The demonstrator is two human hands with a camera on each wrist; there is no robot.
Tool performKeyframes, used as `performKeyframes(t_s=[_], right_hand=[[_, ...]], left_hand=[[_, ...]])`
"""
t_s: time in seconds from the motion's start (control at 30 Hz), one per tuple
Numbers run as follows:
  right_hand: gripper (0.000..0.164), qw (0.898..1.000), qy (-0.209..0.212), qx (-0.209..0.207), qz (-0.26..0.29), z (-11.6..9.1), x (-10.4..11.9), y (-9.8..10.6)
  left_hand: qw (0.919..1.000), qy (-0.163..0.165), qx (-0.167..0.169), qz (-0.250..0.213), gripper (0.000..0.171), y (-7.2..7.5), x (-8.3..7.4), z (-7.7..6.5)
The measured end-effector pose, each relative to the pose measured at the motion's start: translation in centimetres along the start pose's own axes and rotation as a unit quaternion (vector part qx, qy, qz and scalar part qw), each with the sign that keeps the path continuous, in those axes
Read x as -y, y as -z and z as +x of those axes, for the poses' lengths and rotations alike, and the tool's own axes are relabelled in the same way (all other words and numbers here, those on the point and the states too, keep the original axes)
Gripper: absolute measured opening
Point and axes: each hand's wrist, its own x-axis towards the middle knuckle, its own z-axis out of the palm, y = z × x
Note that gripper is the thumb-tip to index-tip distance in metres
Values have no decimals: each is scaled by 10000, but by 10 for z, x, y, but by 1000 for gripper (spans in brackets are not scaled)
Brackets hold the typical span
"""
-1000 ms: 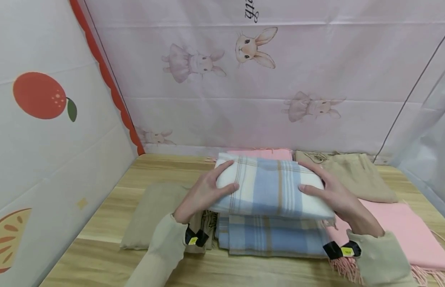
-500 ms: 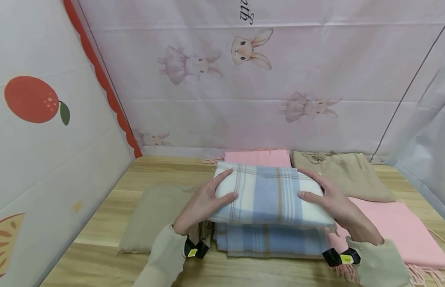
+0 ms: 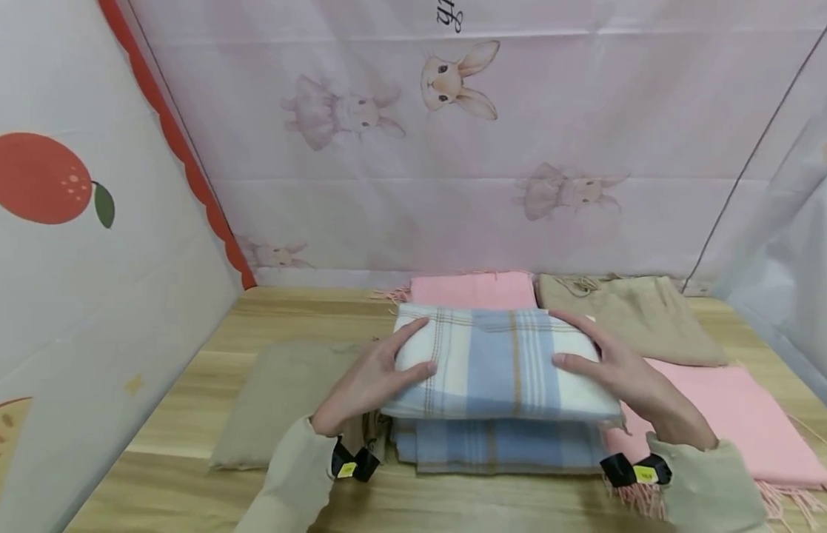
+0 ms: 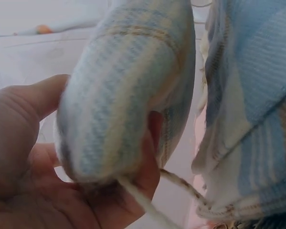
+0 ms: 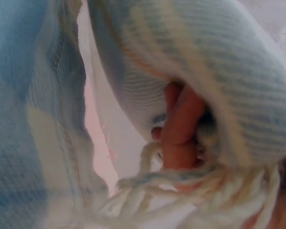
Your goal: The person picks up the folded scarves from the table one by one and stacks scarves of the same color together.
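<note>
A folded white, blue and tan plaid scarf [image 3: 500,363] is held up between both hands in the head view. My left hand [image 3: 376,374] grips its left end, thumb on top. At the right end my right hand [image 3: 616,374] does the same. Just beneath it, a second folded plaid scarf [image 3: 506,448] lies on the table, partly covered in this view. The left wrist view has the left fingers curled under the thick rounded fold [image 4: 119,95]. In the right wrist view, fingers [image 5: 181,129] wrap under the other end, beside loose cream fringe [image 5: 219,195].
On the wooden table [image 3: 506,507], a beige folded cloth [image 3: 280,400] lies to the left. A pink fringed scarf [image 3: 740,422] is at right, a beige cloth [image 3: 626,318] behind it, and another pink scarf [image 3: 473,290] at the back. A printed curtain [image 3: 386,200] closes off the rear.
Both hands have lowered the held plaid scarf toward the one beneath it, uncovering more of the pink scarf at the back. The head view has shifted slightly; the grip looks the same.
</note>
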Motion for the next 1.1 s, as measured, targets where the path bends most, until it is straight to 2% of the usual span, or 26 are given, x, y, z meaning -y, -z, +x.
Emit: performKeyframes(t_s=[0.1, 0.2, 0.33, 0.5, 0.6, 0.93, 1.1], right_hand=[[68, 9995, 274, 20, -186, 1, 3, 3], [66, 9989, 377, 84, -282, 3, 5, 3], [68, 9990, 271, 176, -323, 3, 6, 5], [69, 9986, 193, 220, -434, -1, 4, 5], [70, 9981, 233, 289, -501, -1, 2, 2], [75, 9968, 215, 501, -588, 0, -6, 2], [75, 9957, 194, 577, -701, 2, -10, 3]], left_hand=[[10000, -29, 24, 29, 71, 1, 0, 0], [10000, -25, 65, 64, 72, 3, -1, -2], [9997, -86, 126, 167, 73, 6, -4, -3], [9988, -117, 390, 275, 76, 7, -4, -2], [9984, -96, 512, 237, 76, 6, -2, -2], [9978, -133, 588, 259, 76, 4, 3, -2], [9963, -150, 818, 200, 74, 5, 7, -1]])
